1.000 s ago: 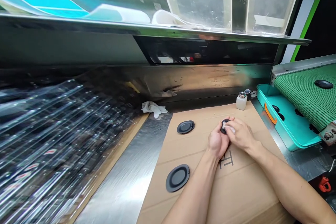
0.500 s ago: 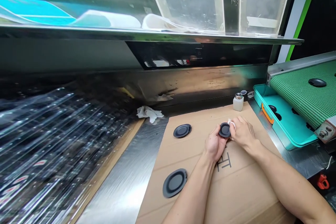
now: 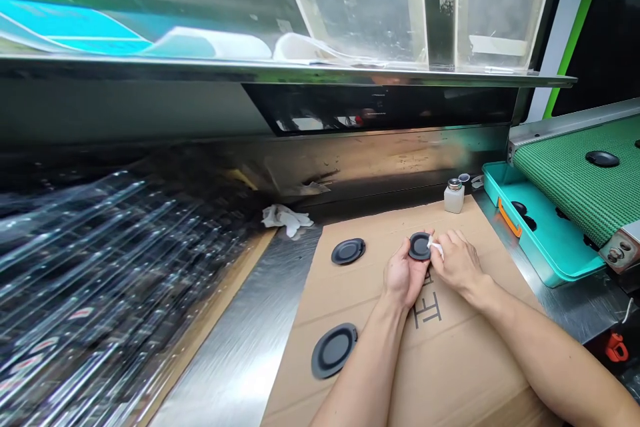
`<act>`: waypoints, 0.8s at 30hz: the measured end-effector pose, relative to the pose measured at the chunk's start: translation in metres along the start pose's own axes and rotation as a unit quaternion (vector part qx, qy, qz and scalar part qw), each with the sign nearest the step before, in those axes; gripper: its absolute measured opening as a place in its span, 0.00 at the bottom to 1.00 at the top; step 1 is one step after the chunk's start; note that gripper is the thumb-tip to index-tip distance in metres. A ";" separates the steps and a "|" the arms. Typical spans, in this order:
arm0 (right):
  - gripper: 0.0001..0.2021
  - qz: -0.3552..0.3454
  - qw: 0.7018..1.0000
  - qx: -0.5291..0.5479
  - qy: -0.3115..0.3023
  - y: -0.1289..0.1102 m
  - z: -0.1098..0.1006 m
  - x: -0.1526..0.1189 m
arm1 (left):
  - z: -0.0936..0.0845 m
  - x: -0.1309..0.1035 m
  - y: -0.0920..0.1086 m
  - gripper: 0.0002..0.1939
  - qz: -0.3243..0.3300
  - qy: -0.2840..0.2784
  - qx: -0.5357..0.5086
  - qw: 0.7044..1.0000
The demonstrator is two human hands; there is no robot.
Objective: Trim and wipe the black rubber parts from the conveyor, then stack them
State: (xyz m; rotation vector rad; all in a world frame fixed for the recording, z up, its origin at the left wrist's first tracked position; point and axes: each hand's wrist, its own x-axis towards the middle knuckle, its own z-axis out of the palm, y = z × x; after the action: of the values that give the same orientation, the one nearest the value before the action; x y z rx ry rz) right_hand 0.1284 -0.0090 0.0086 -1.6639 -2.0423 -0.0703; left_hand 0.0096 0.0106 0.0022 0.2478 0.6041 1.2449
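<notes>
My left hand (image 3: 401, 275) grips a small round black plastic disc (image 3: 419, 246), its recessed face turned up toward me. Pinched in my right hand (image 3: 457, 262) is a small white wipe (image 3: 436, 247), pressed against the disc's right edge. Both hands are over a cardboard sheet (image 3: 370, 300) with printed lettering. To their left on the cardboard lie two similar black discs, a farther one (image 3: 349, 251) and a nearer one (image 3: 335, 351) partly behind my left forearm.
A small white bottle (image 3: 454, 197) stands at the cardboard's back edge. At right, a turquoise bin (image 3: 553, 260) holds black pieces under a green conveyor belt (image 3: 575, 153) carrying a black disc. Crumpled tissue (image 3: 286, 218) lies back left, beside stacked clear plastic trays (image 3: 100, 280).
The disc and both hands have shifted slightly left. The wipe has moved from above the disc's right side onto its right edge.
</notes>
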 end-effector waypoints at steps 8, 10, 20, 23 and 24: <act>0.07 -0.005 0.998 0.050 0.039 -0.021 0.008 0.001 | 0.000 0.000 -0.011 0.19 0.014 -0.017 0.002 1.000; 0.05 -0.048 0.996 0.066 0.027 -0.022 0.009 -0.002 | -0.001 0.000 -0.007 0.20 -0.001 -0.017 0.005 1.000; 0.06 -0.089 0.996 0.004 0.009 -0.008 0.002 -0.004 | -0.005 0.003 -0.004 0.19 0.001 -0.013 0.003 1.000; 0.08 -0.047 0.999 -0.018 0.019 0.004 0.004 -0.001 | -0.006 0.002 0.001 0.20 0.009 0.001 0.018 1.000; 0.09 -0.017 0.999 -0.023 0.027 0.011 0.004 0.002 | -0.006 0.002 0.003 0.20 0.009 0.005 0.023 1.000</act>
State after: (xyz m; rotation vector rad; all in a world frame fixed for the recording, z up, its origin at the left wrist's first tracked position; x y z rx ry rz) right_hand 0.1373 -0.0032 0.0028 -1.6369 -2.0426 -0.1724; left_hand 0.0037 0.0126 -0.0020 0.2855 0.6411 1.2512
